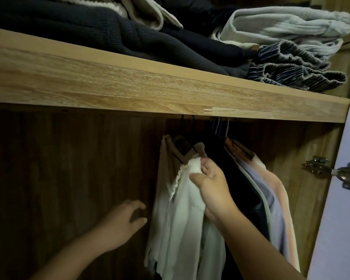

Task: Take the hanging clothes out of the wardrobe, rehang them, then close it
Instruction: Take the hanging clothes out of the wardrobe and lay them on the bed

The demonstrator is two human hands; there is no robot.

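While my right hand (209, 185) pinches the shoulder of the white blouse (182, 219) hanging leftmost below the wooden shelf (150, 91), my left hand (125, 219) hovers beside it, fingers loosely curled, holding nothing. Best practice, I judge: grasp the hanger (185, 146), lift its hook clear, avoid tugging cloth. The blouse is thin, pale, frilled at the edge.

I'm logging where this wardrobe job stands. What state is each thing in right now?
White garment: hanging, its shoulder pinched by the right hand.
Right hand: gripping the white garment.
Left hand: loosely curled, holding nothing.
Dark garment: hanging.
Lilac shirt: hanging.
Peach shirt: hanging.
Wardrobe door: open, hinge exposed.
Shelf: loaded with folded clothes.
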